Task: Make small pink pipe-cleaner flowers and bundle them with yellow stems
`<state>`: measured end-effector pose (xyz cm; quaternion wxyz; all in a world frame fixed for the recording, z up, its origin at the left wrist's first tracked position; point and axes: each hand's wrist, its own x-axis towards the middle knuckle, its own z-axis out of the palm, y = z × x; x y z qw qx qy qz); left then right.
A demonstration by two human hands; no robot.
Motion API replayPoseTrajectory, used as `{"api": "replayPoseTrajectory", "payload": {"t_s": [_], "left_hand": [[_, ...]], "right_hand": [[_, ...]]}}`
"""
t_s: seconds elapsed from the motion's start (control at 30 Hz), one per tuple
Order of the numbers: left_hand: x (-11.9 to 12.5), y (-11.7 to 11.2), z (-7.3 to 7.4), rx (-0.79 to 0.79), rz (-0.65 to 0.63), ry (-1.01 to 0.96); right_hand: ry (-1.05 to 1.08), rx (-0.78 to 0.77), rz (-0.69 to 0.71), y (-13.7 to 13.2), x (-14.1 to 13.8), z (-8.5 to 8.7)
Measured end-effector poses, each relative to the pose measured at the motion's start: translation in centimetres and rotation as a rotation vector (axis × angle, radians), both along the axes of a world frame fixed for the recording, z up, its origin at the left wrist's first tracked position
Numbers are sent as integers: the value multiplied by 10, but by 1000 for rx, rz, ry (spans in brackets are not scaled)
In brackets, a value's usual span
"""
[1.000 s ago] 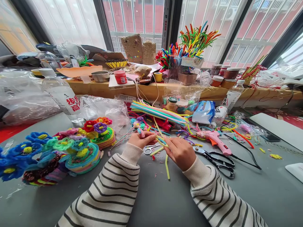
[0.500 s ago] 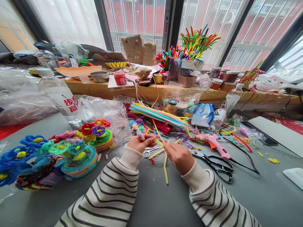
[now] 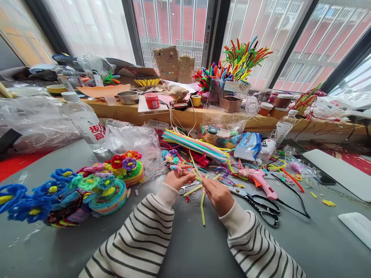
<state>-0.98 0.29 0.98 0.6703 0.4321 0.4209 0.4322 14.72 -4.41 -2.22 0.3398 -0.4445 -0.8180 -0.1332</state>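
Note:
My left hand (image 3: 180, 179) pinches a small bundle of pipe-cleaner flowers (image 3: 173, 157) by their stems, above the grey table (image 3: 185, 247). My right hand (image 3: 218, 195) is closed on a yellow-green pipe cleaner (image 3: 202, 206) that hangs down toward the table and runs up to the bundle. Both hands sit close together, fingertips almost touching. Small silver scissors (image 3: 185, 187) lie on the table right under the hands.
Finished pipe-cleaner flower discs (image 3: 107, 191) and blue flowers (image 3: 26, 199) lie at the left. A pink glue gun (image 3: 259, 178) and black scissors (image 3: 262, 208) lie right of my hands. A stack of pipe cleaners (image 3: 197, 144), a water bottle (image 3: 85, 121) and plastic bags stand behind.
The long end of the yellow-green pipe cleaner has swung from slanting to hanging almost straight down. My hands have drawn slightly closer together. The view has shifted a little.

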Motion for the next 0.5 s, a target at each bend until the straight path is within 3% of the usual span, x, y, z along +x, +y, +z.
{"api": "replayPoseTrajectory", "payload": {"t_s": [0.27, 0.5], "left_hand": [[6, -3, 0, -84, 6, -128], [7, -5, -1, -1, 55, -1]], "right_hand": [[50, -29, 21, 1, -4, -1], [102, -74, 69, 0, -4, 3]]}}
